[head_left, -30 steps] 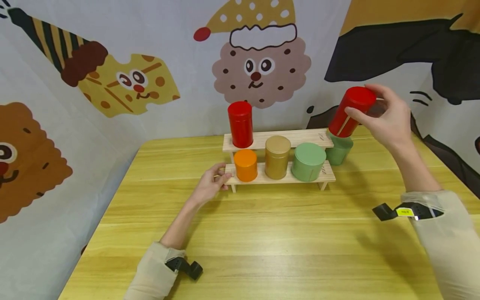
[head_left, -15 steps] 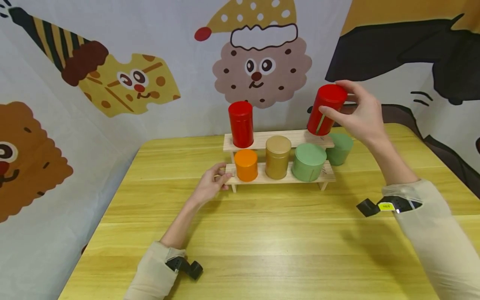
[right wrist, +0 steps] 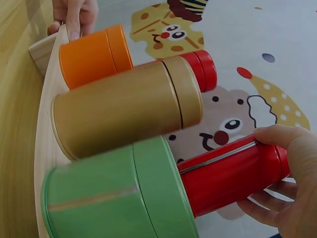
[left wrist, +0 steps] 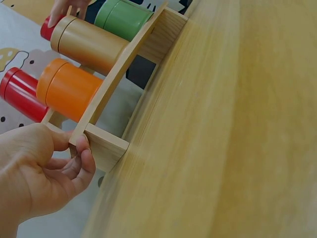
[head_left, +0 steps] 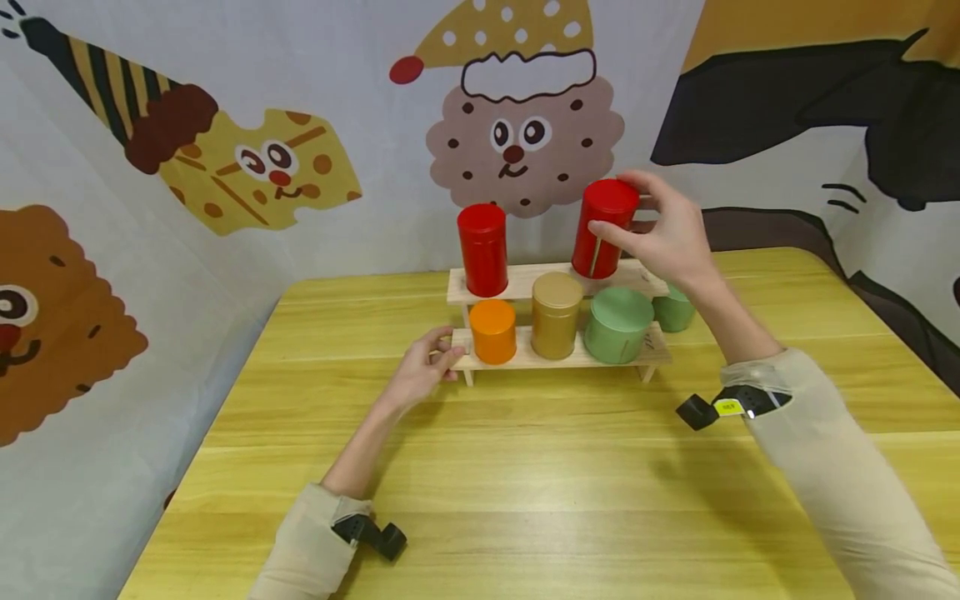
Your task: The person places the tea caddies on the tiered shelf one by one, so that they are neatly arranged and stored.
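Note:
My right hand (head_left: 667,229) grips a red canister (head_left: 602,229) near its lid, thumb in front and fingers behind. The canister leans slightly and overlaps the upper tier of the wooden two-tier rack (head_left: 525,287) in the head view. At the rack's lower left end, my left hand (head_left: 420,367) pinches the board's edge between thumb and fingers, plainly seen in the left wrist view. Another red canister (head_left: 483,250) stands on the upper tier's left part. Along the lower tier stand an orange canister (head_left: 492,332), a gold canister (head_left: 556,317) and a wide green canister (head_left: 618,325).
A second green canister (head_left: 675,310) stands on the wooden table (head_left: 525,483) just right of the rack, partly hidden. Behind the table hangs a white cloth (head_left: 360,67) printed with cartoon food figures.
My right hand has carried the red canister leftward, from over the green canister beside the rack to the upper tier. My left hand keeps its place on the rack.

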A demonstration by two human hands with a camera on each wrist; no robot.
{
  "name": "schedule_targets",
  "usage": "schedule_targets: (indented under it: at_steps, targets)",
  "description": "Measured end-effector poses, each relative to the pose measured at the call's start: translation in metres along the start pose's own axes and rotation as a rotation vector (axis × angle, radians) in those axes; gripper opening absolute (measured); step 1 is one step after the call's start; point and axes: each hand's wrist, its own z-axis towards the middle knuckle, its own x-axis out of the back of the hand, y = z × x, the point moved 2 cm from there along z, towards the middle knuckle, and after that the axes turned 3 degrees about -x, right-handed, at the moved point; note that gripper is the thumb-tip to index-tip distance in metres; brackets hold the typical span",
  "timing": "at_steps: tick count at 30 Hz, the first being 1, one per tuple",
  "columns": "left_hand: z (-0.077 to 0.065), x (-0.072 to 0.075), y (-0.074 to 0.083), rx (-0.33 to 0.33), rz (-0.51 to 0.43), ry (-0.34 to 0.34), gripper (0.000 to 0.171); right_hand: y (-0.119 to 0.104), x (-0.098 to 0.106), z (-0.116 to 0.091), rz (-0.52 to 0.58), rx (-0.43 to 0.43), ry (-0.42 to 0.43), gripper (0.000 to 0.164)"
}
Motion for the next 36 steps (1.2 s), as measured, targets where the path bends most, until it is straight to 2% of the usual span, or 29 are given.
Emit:
schedule_targets:
  at_steps: [9, 18, 36]
  targets:
    - [0.002, -0.001, 0.003, 0.037, -0.021, -0.002, 0.054, -0.008, -0.023, 0.003, 0.024, 0.017, -0.048, 0.065]
    - [0.000, -0.001, 0.002, 0.002, -0.030, 0.016, 0.056, -0.012, -0.039, 0.007, 0.053, 0.014, -0.087, 0.065]
    - [-0.001, -0.001, 0.001, -0.004, -0.019, 0.029, 0.054, -0.017, -0.059, 0.009, 0.058, -0.012, -0.119, 0.068]
